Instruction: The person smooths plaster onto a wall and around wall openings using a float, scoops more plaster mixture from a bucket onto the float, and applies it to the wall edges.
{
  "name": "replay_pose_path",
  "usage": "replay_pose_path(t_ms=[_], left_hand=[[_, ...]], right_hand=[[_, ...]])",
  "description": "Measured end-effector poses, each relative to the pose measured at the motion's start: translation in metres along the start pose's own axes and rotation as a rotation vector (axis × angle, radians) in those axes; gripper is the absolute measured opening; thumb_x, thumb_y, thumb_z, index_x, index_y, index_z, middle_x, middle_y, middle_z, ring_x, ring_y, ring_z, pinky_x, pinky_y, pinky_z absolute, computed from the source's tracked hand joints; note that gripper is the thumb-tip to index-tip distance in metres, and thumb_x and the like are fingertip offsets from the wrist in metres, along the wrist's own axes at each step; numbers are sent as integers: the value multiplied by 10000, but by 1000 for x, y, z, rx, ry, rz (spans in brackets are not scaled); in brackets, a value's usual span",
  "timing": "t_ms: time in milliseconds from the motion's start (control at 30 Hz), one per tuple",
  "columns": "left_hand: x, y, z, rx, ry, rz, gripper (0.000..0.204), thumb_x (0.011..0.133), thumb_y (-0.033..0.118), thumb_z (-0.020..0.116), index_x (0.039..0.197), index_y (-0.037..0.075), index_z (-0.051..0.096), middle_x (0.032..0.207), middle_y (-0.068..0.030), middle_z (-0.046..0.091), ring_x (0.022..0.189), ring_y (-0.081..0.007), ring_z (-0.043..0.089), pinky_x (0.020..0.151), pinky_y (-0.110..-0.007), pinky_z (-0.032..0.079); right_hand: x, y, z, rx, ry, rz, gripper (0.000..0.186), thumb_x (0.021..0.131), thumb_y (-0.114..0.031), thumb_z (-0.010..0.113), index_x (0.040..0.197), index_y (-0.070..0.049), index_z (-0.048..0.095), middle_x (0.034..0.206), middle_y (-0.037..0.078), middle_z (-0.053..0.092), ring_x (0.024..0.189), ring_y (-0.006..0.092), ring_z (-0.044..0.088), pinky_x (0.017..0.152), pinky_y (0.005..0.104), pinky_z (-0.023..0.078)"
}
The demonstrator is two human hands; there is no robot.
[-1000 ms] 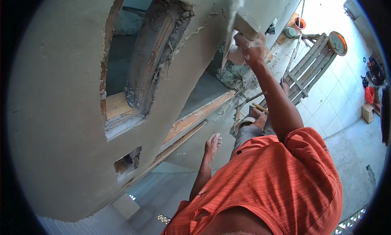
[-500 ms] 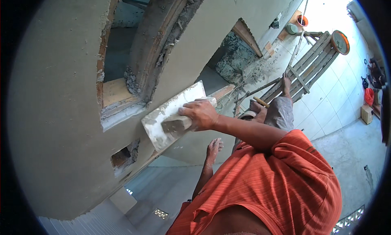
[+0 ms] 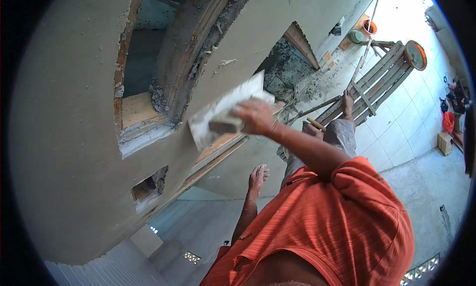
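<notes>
Float (image 3: 223, 107) mvd up-R, R hand (image 3: 255, 116) | part-hides wall opening (image 3: 283, 63) | bench (image 3: 382, 68) beyond

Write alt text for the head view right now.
The right hand holds a plastering float at a grey plastered wall, near a ragged opening. The left hand, apparently empty, is lower; a slatted wooden bench stands upper right.

place: building site indoors, pretty obviously
wall (image 3: 64, 137): bare grey plaster, ragged window opening (image 3: 171, 70) and square hole (image 3: 149, 186)
platform (image 3: 384, 72): rough wooden poles, orange-rimmed basin (image 3: 415, 56) at one end
floor (image 3: 396, 127): pale, tiled, messy grey splatter (image 3: 323, 82)
</notes>
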State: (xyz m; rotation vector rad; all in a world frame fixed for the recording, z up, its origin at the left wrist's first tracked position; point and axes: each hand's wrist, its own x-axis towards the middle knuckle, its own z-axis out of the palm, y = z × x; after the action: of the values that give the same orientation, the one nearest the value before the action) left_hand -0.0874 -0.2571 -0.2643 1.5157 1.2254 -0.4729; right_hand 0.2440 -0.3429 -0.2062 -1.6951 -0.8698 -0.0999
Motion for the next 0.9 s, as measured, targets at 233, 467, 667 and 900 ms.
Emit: replay_pose_path(t_ms=[233,467,667,900], left_hand=[[-12,-4,-15,69,-7,-22,371,1016,352,513,1214,53,607,997,-74,683,787,-126,635,688,-259,515],[-9,25,-19,141,19,-56,370,1008,356,522,1208,59,615,996,-69,682,794,-139,641,699,-273,517],[10,46,-10,229,-111,24,389,1010,369,515,1224,57,608,1006,-63,684,811,-138,643,712,-279,518],[14,53,-21,188,-92,99,352,1031,317,493,1234,51,603,1005,-66,683,805,-134,641,711,-260,514]], right_hand=[[29,5,-21,-93,550,114,351,630,-111,752,954,-68,623,798,113,607,710,310,620,626,404,487],[102,120,-172,-104,1098,408,381,701,-170,773,1010,13,647,865,221,693,763,400,671,701,430,533],[78,200,-229,609,517,496,284,733,-75,754,999,10,705,865,54,717,738,117,675,645,273,547],[31,49,-74,379,230,335,587,496,-247,862,1039,-100,694,908,102,714,813,216,701,785,334,548]])
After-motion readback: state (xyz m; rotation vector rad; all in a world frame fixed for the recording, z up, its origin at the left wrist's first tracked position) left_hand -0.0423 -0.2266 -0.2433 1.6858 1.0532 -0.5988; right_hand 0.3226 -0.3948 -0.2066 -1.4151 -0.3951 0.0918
